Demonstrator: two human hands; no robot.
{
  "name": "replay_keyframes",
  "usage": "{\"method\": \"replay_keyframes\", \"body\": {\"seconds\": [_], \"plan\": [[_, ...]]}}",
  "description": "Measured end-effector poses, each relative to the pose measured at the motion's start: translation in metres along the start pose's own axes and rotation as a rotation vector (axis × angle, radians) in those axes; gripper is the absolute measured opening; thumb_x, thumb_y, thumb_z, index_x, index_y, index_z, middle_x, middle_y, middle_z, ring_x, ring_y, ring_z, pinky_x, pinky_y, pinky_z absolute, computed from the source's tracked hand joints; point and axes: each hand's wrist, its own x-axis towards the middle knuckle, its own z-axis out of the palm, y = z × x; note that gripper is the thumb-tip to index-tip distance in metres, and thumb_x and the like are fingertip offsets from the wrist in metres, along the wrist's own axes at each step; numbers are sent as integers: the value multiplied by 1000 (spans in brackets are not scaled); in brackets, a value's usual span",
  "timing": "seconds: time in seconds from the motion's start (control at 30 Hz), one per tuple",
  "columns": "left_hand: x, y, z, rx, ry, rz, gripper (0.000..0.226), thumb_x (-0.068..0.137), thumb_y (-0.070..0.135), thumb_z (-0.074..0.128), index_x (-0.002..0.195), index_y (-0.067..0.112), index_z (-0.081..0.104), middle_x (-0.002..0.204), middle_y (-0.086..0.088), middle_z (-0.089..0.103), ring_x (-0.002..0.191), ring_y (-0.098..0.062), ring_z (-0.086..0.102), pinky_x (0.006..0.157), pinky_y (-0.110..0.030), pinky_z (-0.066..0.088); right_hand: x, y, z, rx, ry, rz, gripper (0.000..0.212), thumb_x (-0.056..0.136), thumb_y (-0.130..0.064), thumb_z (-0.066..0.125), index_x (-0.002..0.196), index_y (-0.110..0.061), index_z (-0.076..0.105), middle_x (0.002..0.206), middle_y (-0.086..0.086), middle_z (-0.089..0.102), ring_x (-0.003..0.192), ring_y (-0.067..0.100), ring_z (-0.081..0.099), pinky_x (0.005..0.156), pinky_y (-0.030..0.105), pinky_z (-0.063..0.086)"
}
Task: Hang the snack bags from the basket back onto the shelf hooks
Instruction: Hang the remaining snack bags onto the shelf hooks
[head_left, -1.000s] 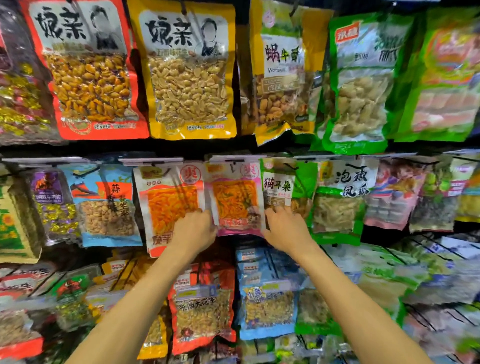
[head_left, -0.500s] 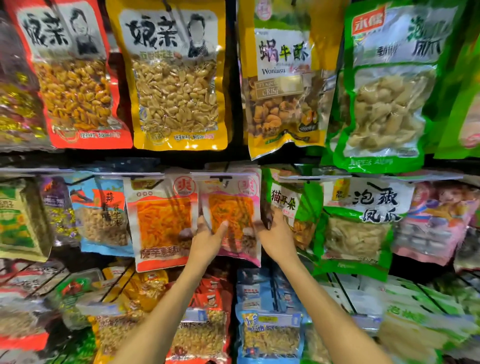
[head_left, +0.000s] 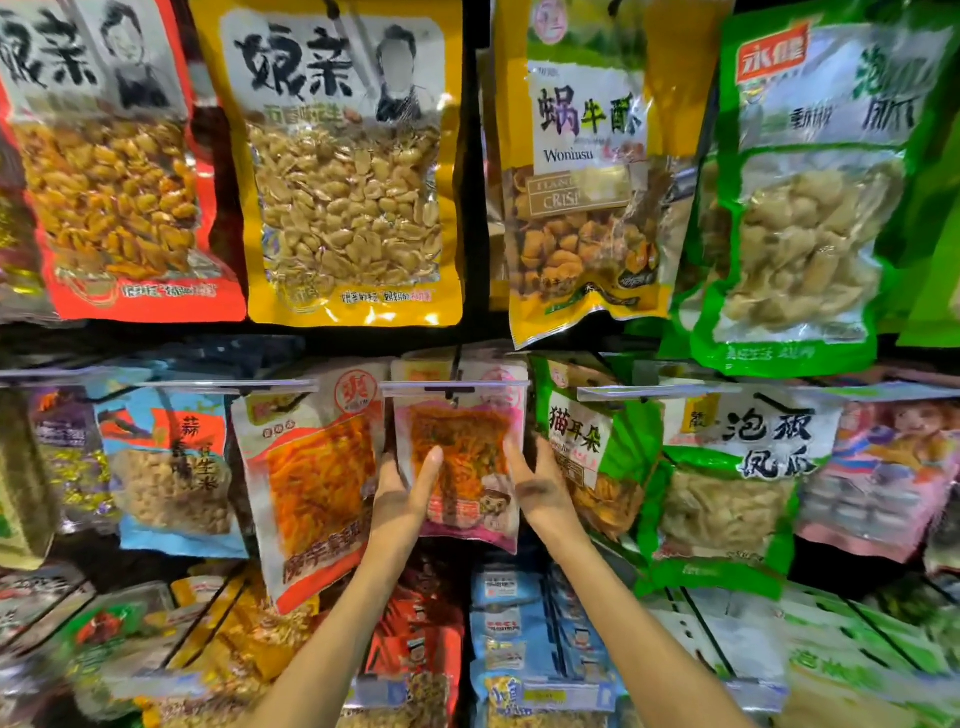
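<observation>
Head view | we pinch the pink bag (head_left: 460, 457) under its hook (head_left: 453, 387), left hand (head_left: 402, 501) and right hand (head_left: 540, 491) grasping its side edges | we judge it light, soft, slippery; hold near top.

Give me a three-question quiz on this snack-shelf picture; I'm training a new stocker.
1. True or false: both hands hold the pink bag.
2. Which bag hangs directly to the pink bag's left? A. blue bag B. orange bag C. green bag
3. Fill in: the yellow bag of peanuts hangs ____ the pink bag's row.

Key:
1. True: the left hand and right hand grip its two sides.
2. B.
3. Above.
</observation>
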Motion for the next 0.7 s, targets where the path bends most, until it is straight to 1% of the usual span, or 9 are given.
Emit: {"method": "replay_keyframes", "body": {"seconds": [0.07, 0.1, 0.17, 0.23, 0.3, 0.37, 0.47, 0.6, 0.7], "plan": [[8, -2, 0, 16, 61, 141, 42, 75, 74, 58, 97, 38, 49, 93, 25, 51, 86, 15, 53, 80, -15, 37, 3, 3, 5, 17, -21, 3, 76, 97, -47, 53, 156, -17, 17, 152, -4, 30, 144, 19, 32, 101, 14, 32], [11, -3, 0, 39, 70, 157, 42, 81, 68, 59, 102, 33, 49, 96, 23, 52, 95, 6, 54, 85, -18, 34, 4, 3, 8, 28, -26, 11, 69, 100, -40, 50, 155, -13, 18, 143, -7, 34, 135, 18, 43, 94, 11, 38], [17, -7, 2, 102, 108, 151, 28, 94, 48, 57, 103, 23, 48, 98, 10, 55, 103, -13, 54, 85, -19, 31, 4, -1, 15, 74, 15, 43, 60, 104, -31, 44, 153, -6, 19, 132, 5, 51, 92, 11, 63, 64, 14, 50], [18, -7, 2, 147, 124, 185, 30, 95, 45, 54, 96, 15, 55, 98, -3, 61, 102, -28, 60, 79, -24, 35, 4, -5, 20, 114, 43, 55, 50, 105, -31, 42, 144, -4, 28, 106, 10, 58, 66, 22, 58, 48, 26, 47], [19, -3, 2, 166, 108, 167, 42, 96, 45, 53, 106, 5, 59, 105, -4, 61, 108, -32, 59, 80, -30, 40, 7, -4, 24, 74, 89, 18, 26, 104, -31, 43, 120, -10, 40, 91, 0, 48, 68, 28, 54, 50, 29, 42], [23, 2, 0, 180, 112, 119, 42, 98, 43, 54, 114, 4, 58, 109, -4, 59, 113, -30, 57, 83, -30, 40, 9, -2, 24, -74, 144, -8, 27, 103, -34, 44, 107, -7, 42, 82, 0, 45, 68, 19, 52, 55, 23, 43], [29, 3, -3, 195, 93, 80, 45, 96, 51, 52, 106, 7, 59, 104, -15, 65, 105, -33, 61, 83, -34, 45, 11, -1, 25, -166, 158, -19, 35, 102, -37, 45, 106, -2, 43, 83, 3, 46, 80, 26, 56, 73, 44, 48], [30, 5, -4, 214, 83, 59, 46, 98, 48, 51, 113, 5, 57, 107, -7, 60, 106, -27, 58, 82, -28, 40, 7, -3, 24, -143, 159, -11, 25, 103, -27, 45, 100, -4, 38, 81, 0, 42, 82, 23, 52, 70, 24, 40], [25, 6, -7, 228, 57, 68, 31, 99, 42, 52, 106, 12, 51, 103, -4, 53, 102, -20, 52, 77, -22, 30, 8, -2, 22, -179, 115, 38, 28, 104, -35, 43, 111, -7, 42, 95, 0, 48, 101, 26, 57, 80, 31, 41]]}}
